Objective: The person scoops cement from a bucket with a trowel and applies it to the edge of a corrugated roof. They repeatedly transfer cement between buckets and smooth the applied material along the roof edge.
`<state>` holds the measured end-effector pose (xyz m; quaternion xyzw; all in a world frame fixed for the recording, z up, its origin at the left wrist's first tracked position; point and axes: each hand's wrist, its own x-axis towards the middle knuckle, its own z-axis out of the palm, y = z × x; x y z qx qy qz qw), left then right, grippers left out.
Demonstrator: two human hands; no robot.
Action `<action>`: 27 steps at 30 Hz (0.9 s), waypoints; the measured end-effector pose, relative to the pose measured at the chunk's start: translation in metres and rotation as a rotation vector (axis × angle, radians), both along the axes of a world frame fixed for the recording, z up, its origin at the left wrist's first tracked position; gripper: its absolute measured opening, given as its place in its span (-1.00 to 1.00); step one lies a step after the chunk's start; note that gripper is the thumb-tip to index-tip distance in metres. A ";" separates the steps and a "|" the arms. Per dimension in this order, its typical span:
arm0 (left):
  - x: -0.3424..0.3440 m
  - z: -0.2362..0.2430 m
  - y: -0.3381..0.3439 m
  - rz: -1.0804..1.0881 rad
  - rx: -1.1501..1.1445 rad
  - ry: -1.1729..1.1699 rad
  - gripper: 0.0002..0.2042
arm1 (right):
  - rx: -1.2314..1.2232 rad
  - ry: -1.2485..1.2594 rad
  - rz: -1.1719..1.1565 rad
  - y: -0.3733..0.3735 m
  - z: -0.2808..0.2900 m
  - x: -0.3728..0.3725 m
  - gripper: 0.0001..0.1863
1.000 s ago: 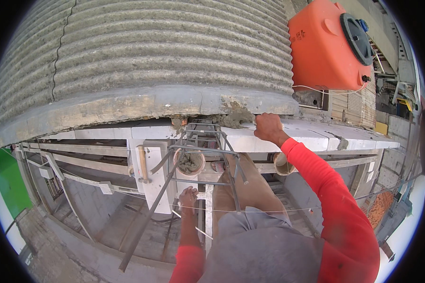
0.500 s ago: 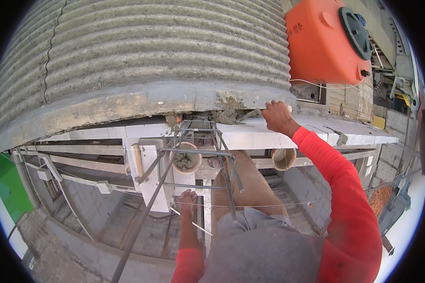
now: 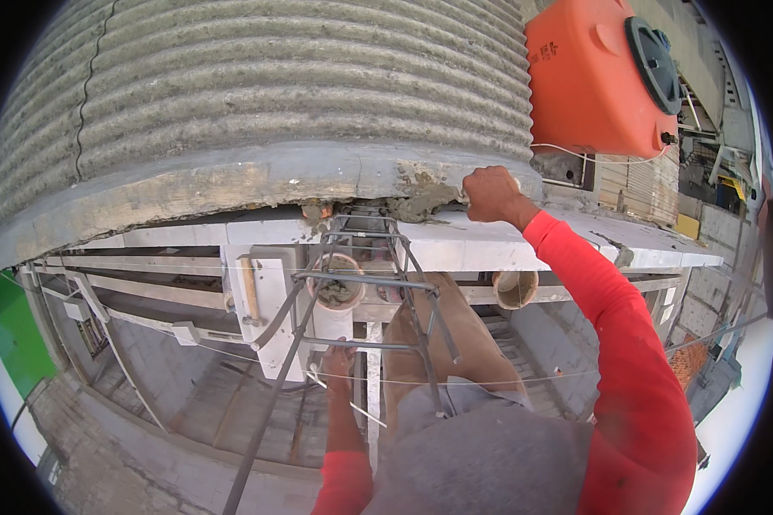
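My right hand is closed in a fist around a trowel, pressed close to the grey concrete edge. A bit of the pale handle shows; the hand hides the blade. Just left of it, wet mortar clings to the edge and fills part of the gap beneath. Lower down, my left hand has its fingers curled at a crossbar of the steel rebar cage. The cage runs from the gap back toward me. Beside it, a bucket holds grey mortar.
Corrugated roofing rises beyond the edge. An orange water tank stands far right. A second bucket is right of my leg. A white board with a wooden handle leans at left. Thin string crosses; a lower level shows below the beams.
My right hand has moved slightly left and up, turning so the trowel blade no longer shows. My left hand has risen to the rebar crossbar. The mortar patch looks more spread.
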<state>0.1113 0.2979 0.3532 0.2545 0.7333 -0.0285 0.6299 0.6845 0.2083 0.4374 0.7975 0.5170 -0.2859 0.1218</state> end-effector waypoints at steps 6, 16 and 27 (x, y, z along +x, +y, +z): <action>-0.013 -0.018 -0.006 -0.001 -0.066 -0.021 -0.70 | -0.144 0.317 -0.498 -0.018 -0.034 0.011 -0.28; -0.036 -0.025 0.001 -0.179 -0.026 -0.034 -0.61 | -0.214 0.370 -0.642 -0.032 -0.074 0.013 -0.13; 0.006 -0.013 0.008 -0.123 -0.048 -0.037 -0.69 | 0.016 0.196 -0.208 -0.047 -0.084 0.008 -0.40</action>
